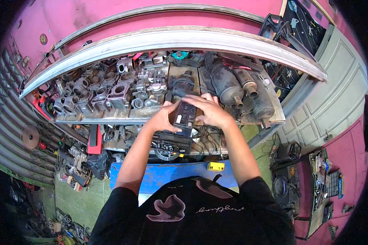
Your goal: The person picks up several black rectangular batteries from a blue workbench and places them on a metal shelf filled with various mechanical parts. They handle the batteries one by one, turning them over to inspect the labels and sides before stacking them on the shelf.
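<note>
The left hand [162, 117] and right hand [212, 113] clasp a black box [185, 115] between them, fingers and thumbs partly spread. The box is near the middle of the worktop's front edge [98, 121], mufflers [227, 85] toward the right corner.

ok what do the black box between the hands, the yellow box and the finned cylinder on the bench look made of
Black box: probably plastic, dark and dull with moulded-looking recesses.
Yellow box: bright, smooth-looking, perhaps plastic; too small to be sure.
Finned cylinder: bare grey metal, likely cast, judging by its fins and round bore.
</note>
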